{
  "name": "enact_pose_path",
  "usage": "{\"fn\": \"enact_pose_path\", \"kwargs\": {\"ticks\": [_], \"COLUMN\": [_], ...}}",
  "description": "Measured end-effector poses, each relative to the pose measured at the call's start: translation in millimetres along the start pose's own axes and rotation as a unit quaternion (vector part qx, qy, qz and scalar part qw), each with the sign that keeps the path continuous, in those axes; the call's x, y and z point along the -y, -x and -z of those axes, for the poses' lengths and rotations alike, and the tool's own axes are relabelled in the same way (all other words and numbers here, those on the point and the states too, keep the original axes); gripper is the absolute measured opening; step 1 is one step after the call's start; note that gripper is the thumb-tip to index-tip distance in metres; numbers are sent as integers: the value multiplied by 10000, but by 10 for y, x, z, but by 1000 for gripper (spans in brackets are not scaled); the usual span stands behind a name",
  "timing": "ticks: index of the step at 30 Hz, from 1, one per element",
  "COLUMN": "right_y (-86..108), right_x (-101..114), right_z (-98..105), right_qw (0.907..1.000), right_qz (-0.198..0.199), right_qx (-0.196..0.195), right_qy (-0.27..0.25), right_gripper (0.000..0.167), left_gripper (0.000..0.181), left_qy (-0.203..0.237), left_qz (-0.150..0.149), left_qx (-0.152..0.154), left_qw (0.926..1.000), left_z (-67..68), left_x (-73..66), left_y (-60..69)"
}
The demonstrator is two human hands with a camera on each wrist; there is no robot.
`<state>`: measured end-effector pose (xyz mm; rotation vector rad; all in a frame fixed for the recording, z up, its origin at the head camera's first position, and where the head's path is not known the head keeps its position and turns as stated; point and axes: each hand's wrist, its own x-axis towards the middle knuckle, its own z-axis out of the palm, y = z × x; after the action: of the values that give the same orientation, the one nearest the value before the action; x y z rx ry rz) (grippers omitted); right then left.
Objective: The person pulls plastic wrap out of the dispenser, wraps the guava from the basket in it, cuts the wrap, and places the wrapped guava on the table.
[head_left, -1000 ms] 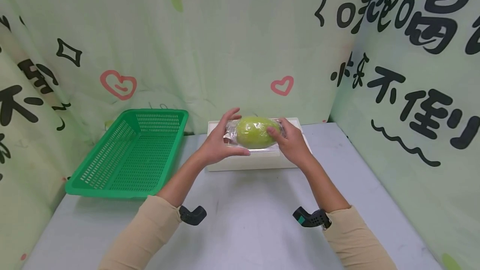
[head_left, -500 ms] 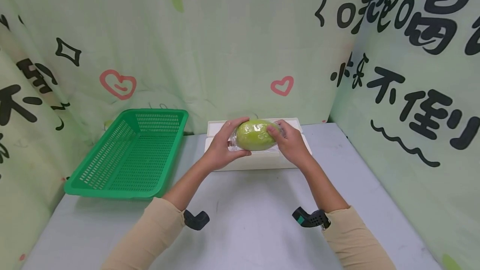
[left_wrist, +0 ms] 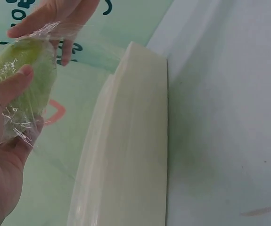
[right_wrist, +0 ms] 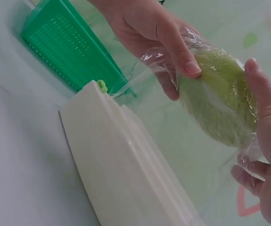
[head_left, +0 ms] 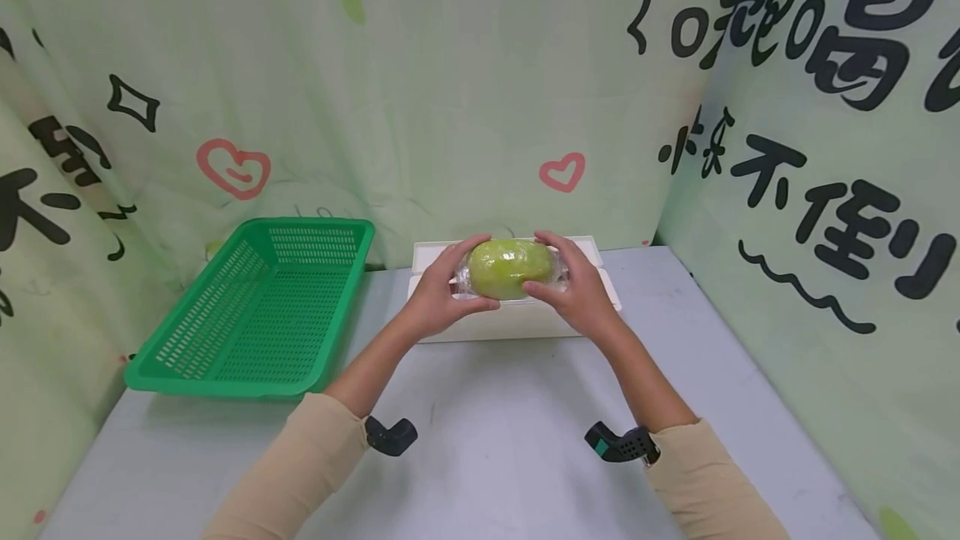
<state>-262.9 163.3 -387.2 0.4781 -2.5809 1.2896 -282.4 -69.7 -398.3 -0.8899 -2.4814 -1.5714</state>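
Note:
An oval green fruit [head_left: 510,268], wrapped in clear cling film [right_wrist: 156,55], is held up over a long white box [head_left: 495,326]. My left hand [head_left: 438,290] grips its left end, thumb on the near side and fingers around the far side. At the right end, my right hand [head_left: 577,286] holds it with the thumb low and the fingers at the upper far edge. Loose film bunches at both ends. In the right wrist view a clear sheet seems to stretch from the fruit toward the box, which has a small green piece [right_wrist: 102,86] at its end.
A green perforated plastic basket [head_left: 322,348] stands left of the box on the white table [head_left: 495,440]. Behind the table hangs a pale green curtain [head_left: 450,90] with printed hearts; lettering covers the right side.
My left hand has come in closer around the fruit's left end. The right thumb has slid down to the fruit's lower edge, and the right fingers have moved up over its far side.

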Motion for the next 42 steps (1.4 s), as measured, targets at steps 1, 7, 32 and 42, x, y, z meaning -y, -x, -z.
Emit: {"fn": "enact_pose_path", "kwargs": {"ticks": [1,7,32,42], "right_y": [8,33,59,49], "right_x": [-5,-52,-188,-223], "right_z": [-3,-34,-204,-275], "right_qw": [10000,9988,9933,9881], "right_qz": [52,399,763,828], "right_qx": [-22,-64,40,-53], "right_qy": [38,275,868,1292], "right_gripper": [80,91,99,105], "left_gripper": [88,86,80,66], "left_qy": [0,-5,-387,-614], "left_qz": [27,222,1019,1230], "left_qx": [9,128,464,416], "left_qw": [10000,9997,9930,9896], "left_z": [1,7,35,21], "left_x": [5,28,91,141], "left_y": [-1,-11,-33,-47]}}
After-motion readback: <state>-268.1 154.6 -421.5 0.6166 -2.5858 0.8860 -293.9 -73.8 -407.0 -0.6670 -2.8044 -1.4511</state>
